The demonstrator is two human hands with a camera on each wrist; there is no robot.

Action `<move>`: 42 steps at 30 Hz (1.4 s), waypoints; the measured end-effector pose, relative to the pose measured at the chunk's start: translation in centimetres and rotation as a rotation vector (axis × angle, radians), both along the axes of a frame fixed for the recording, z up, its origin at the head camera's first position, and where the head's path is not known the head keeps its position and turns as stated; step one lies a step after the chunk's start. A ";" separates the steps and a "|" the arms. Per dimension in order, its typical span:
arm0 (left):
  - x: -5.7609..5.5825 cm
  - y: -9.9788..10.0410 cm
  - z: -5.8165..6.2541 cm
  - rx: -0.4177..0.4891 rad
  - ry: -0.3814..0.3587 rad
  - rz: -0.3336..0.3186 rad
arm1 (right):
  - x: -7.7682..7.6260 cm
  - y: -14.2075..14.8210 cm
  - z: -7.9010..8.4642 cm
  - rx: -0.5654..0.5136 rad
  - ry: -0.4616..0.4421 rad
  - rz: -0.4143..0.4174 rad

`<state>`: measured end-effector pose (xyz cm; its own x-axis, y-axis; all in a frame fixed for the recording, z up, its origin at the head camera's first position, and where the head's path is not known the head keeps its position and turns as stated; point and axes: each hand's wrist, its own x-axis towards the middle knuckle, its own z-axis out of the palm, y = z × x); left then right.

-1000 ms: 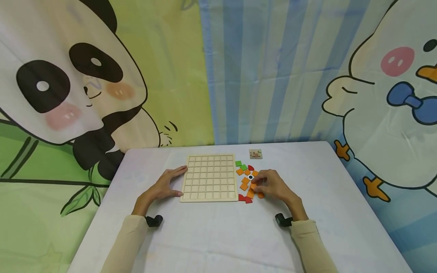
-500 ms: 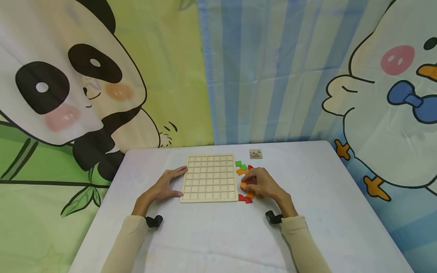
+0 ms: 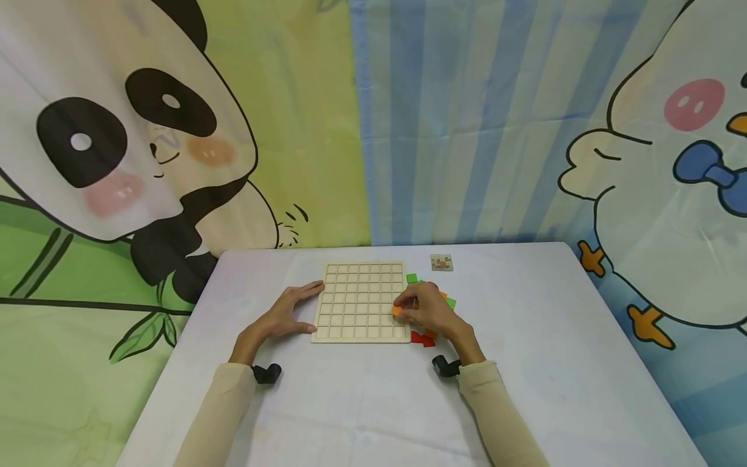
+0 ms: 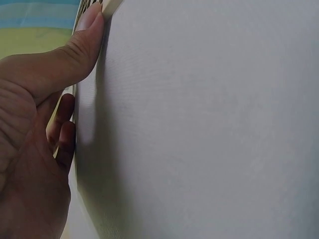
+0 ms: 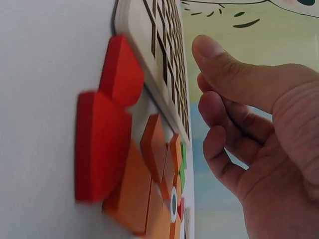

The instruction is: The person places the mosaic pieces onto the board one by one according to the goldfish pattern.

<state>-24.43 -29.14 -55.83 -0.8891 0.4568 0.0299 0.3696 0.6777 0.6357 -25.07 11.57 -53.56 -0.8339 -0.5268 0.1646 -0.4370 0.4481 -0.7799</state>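
A wooden grid board with bare square cells lies on the white table. My left hand rests along its left edge, fingers and thumb spread; in the left wrist view the thumb touches the board's edge. My right hand pinches a small orange tile over the board's right-hand columns. In the right wrist view that tile is hidden behind the thumb. Beside the board lie loose pieces: red ones with a curved side, orange tiles and green squares, partly covered by my right hand.
A small patterned card lies behind the pieces, near the table's far edge. A round piece with a white ring and dark centre sits among the orange tiles. Printed cloth with a panda and a white bird hangs behind the table.
My right hand has moved left from the loose pieces to over the board's right side, carrying an orange tile. The left hand stays at the board's left edge. The head view has shifted slightly.
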 end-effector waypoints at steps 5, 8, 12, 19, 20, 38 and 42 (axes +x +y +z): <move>-0.1 0.0 0.0 0.011 -0.001 -0.007 | -0.6 -1.6 0.0 -0.026 0.002 0.017; -0.1 0.0 0.0 0.025 -0.003 -0.016 | -0.8 -2.6 -0.2 -0.024 0.011 0.026; -0.1 -0.2 -0.3 0.033 0.000 -0.019 | -1.0 -4.2 -0.2 -0.014 0.024 0.035; 0.2 -0.6 -0.7 0.045 -0.007 -0.021 | -1.2 -7.6 -0.4 -0.026 0.029 0.047; 0.3 -0.6 -0.7 0.044 -0.010 -0.020 | -1.3 -8.1 -0.4 -0.023 0.036 0.051; -0.4 -1.0 -1.5 0.098 0.099 -0.084 | -3.6 -14.5 -0.6 -0.054 0.010 0.144; -0.6 -0.8 -1.6 0.116 0.121 -0.099 | -3.8 -15.2 -1.7 -0.014 0.022 0.109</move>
<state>-25.04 -29.96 -57.42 -0.8266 0.5294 0.1908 0.5091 0.5592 0.6543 -28.85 -3.63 -55.27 -0.7677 -0.6118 0.1905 -0.5000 0.3860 -0.7752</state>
